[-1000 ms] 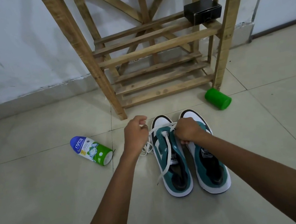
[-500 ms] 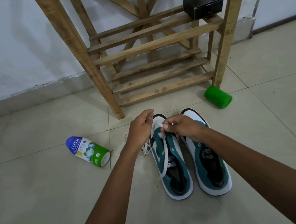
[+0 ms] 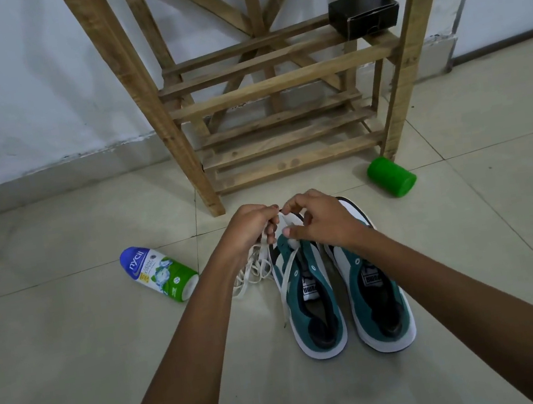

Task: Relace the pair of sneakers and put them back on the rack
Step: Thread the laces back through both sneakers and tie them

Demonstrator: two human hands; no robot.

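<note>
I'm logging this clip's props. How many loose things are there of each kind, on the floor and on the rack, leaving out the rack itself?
Sneakers: 2, left one, right one
White laces: 1 visible
Powder bottles: 1
Green cylinders: 1
Black boxes: 1, on the rack
Total: 6

sneakers (image 3: 345, 297): teal-white pair, side by side on floor | lace (image 3: 254, 269): white, loose | rack (image 3: 283, 137): wooden, behind
</note>
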